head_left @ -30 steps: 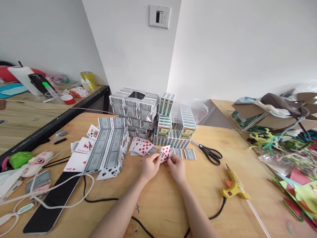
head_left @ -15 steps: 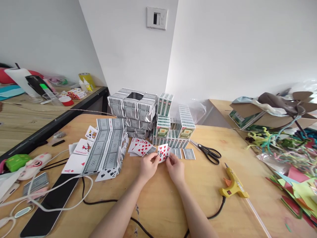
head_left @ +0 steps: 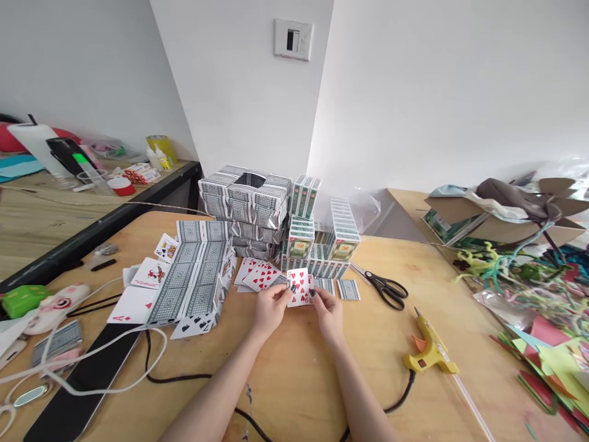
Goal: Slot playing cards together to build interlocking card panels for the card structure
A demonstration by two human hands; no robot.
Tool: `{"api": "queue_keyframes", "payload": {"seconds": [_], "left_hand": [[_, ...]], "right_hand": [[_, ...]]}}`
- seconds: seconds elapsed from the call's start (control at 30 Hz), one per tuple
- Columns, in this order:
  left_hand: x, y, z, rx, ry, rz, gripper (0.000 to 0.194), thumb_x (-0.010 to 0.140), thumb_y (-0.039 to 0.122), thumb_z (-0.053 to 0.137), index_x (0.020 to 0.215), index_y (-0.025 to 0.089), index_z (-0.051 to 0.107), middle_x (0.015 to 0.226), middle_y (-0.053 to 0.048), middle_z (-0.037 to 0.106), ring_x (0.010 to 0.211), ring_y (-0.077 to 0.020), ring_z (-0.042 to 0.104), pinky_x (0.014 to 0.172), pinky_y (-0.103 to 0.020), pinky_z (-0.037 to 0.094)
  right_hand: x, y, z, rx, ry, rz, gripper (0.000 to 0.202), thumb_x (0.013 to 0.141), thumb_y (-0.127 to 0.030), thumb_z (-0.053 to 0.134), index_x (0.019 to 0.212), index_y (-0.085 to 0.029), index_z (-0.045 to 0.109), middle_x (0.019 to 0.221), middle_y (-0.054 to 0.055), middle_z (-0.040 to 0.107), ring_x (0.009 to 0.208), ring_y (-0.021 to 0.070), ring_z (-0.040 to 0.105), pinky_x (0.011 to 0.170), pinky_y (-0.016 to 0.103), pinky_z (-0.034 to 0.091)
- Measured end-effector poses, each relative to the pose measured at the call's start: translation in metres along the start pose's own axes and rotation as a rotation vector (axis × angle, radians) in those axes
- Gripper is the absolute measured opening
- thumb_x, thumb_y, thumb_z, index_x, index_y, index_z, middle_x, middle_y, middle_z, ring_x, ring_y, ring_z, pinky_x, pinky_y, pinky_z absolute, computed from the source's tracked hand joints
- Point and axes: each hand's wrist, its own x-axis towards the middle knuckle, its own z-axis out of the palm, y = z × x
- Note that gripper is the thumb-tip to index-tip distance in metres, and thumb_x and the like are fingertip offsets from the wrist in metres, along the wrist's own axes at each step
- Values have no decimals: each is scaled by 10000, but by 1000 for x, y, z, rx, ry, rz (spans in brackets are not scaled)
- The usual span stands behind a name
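Between my two hands is a playing card (head_left: 300,287), a nine of hearts facing me. My left hand (head_left: 271,309) pinches its left side, thumb on the face. My right hand (head_left: 328,311) grips at the right, where a second card seems to lie partly behind the first. Just beyond my left hand, a fan of heart cards (head_left: 261,274) lies face up. Past my right hand, a folded card (head_left: 348,290) rests back side up, with more card backs beside it. Left of my hands stands a long folded structure of cards (head_left: 193,270).
Behind are a stacked card-built block (head_left: 248,202) and green card boxes (head_left: 344,230). Black scissors (head_left: 389,288) and a yellow glue gun (head_left: 430,350) lie at right, its black cord running under my forearms. A phone-like black slab (head_left: 83,380) and white cable are at left.
The nine of hearts has turned more upright and squarely toward me, and shifted slightly left. My hands keep their pinch on it. The view has shifted slightly.
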Motion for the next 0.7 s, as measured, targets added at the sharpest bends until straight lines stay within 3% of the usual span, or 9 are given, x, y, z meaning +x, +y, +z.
{"api": "queue_keyframes", "payload": {"seconds": [0.17, 0.33, 0.43, 0.57, 0.7], "left_hand": [[6, 1, -6, -65, 4, -54, 195, 664, 267, 550, 510, 148, 538, 446, 44, 381, 439, -71, 355, 405, -179, 285], [6, -1, -9, -57, -24, 20, 186, 684, 278, 554, 550, 149, 555, 536, 14, 455, 531, -101, 431, 482, -199, 369], [6, 1, -10, -67, -86, 80, 189, 715, 272, 536, 584, 145, 584, 660, -30, 542, 668, -141, 506, 614, -239, 424], [7, 5, -9, -119, -193, 74, 189, 749, 271, 510, 674, 145, 629, 860, -64, 592, 815, -170, 535, 730, -277, 423], [3, 5, -5, -124, -247, -5, 274, 734, 327, 528, 541, 135, 555, 648, -19, 556, 670, -137, 508, 612, -243, 412]], "right_hand": [[3, -3, 1, 414, -174, 237, 265, 703, -399, 604, 809, -157, 619, 854, 80, 656, 790, 219, 618, 648, 359, 527], [2, -5, 1, 553, -288, 323, 256, 664, -352, 667, 813, -149, 617, 897, 89, 650, 869, 231, 602, 731, 406, 496], [1, -4, 1, 514, -297, 318, 267, 659, -362, 667, 801, -139, 628, 884, 97, 654, 861, 233, 602, 722, 399, 488], [3, 1, 0, 340, -187, 217, 286, 654, -426, 640, 724, -149, 619, 756, 71, 656, 742, 211, 610, 630, 333, 484], [4, 4, -1, 94, -70, 97, 347, 668, -487, 585, 687, -140, 592, 641, 45, 625, 585, 160, 562, 541, 270, 442]]}}
